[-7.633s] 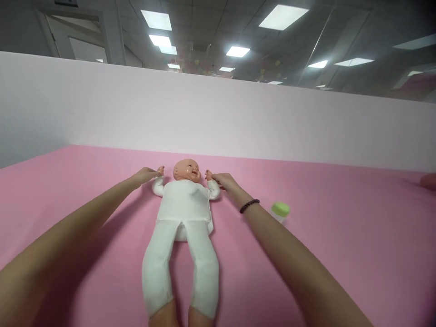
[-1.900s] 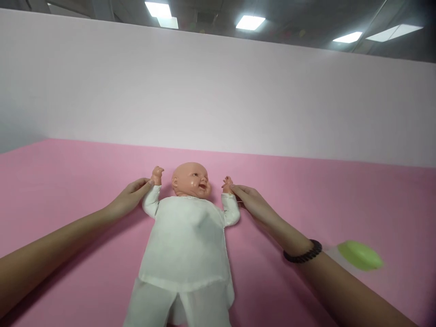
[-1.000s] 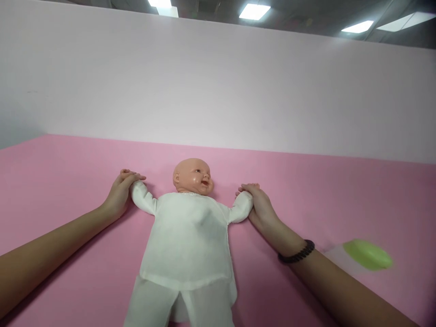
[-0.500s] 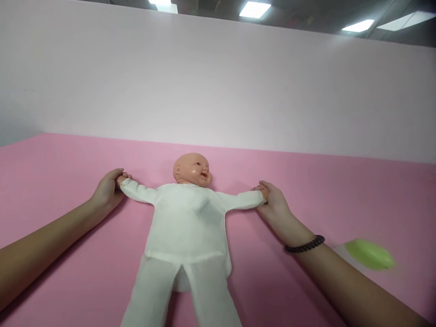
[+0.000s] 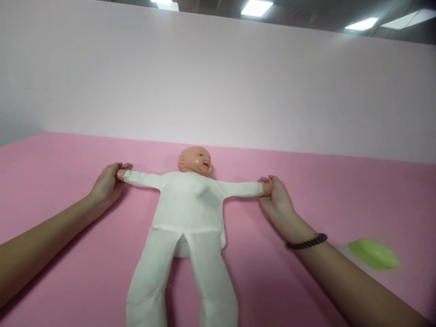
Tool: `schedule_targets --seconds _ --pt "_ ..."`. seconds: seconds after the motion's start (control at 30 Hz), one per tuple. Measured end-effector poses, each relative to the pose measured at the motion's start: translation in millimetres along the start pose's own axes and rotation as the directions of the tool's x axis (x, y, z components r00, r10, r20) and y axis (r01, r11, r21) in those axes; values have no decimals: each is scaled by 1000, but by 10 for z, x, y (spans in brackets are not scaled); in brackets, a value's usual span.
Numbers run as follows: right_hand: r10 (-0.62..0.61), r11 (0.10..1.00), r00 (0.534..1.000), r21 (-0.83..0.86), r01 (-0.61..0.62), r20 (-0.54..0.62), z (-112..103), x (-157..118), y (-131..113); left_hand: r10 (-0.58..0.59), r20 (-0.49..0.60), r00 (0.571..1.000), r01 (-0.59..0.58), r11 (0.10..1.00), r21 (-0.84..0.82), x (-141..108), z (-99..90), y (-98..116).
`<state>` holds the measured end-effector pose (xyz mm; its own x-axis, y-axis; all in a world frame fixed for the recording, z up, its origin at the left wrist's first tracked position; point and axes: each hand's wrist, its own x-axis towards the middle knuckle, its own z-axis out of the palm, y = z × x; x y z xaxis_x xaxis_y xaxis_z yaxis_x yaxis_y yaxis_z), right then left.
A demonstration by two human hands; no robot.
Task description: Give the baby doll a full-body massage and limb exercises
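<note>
Pink surface [image 5: 265,277], white-clad baby doll [image 5: 190,202] on its back, arms [image 5: 243,189] out wide.
Gripping its hands [image 5: 267,188] in left hand [image 5: 106,184] and right hand [image 5: 279,200], one each; green-topped container [image 5: 373,253] off right of doll.

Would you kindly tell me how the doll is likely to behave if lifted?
The doll will probably sag, its cloth legs looking soft and wrinkled. Its glossy head seems hard, so it likely keeps its shape and may feel slippery.
</note>
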<state>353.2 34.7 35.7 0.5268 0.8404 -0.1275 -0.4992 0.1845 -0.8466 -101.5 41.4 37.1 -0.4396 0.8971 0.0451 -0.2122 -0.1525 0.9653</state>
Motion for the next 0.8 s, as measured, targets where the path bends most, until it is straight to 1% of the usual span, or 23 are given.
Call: schedule_targets --seconds 0.1,0.17,0.2,0.3,0.4,0.5,0.57,0.63,0.73,0.8 --pt "45 999 998 -15 -46 -54 6 -39 29 -58 -4 998 57 992 -114 -15 -14 -13" --pt "66 997 992 -19 -69 -111 19 -86 54 -92 -12 996 90 988 -125 -27 -10 -15" --pt "55 998 990 -25 -59 -130 22 -110 68 -108 -15 994 106 987 -124 -34 -5 -13" --pt "-50 997 985 -68 39 -164 4 -156 120 -132 -1 991 131 985 -112 -48 7 -12" --pt "-157 979 968 -163 126 -196 -56 -141 174 -75 14 997 76 989 -129 -58 0 -23" --pt "-252 941 952 -275 199 -176 -120 -97 206 -13 -8 1000 12 993 -116 -69 -20 -40" --pt "-308 907 940 -345 243 -147 -144 -78 210 13 -32 999 -15 998 -61 -78 -32 -53" --pt "-350 857 928 -444 262 -127 -155 -72 208 67 -54 996 -66 997 27 -95 -42 -67" --pt "-393 752 915 -606 261 -94 -172 -72 210 168 -72 983 -142 952 272 -148 -49 -79" --pt "-416 671 908 -689 276 -41 -199 -62 224 192 -73 979 -144 894 423 -193 -48 -73"
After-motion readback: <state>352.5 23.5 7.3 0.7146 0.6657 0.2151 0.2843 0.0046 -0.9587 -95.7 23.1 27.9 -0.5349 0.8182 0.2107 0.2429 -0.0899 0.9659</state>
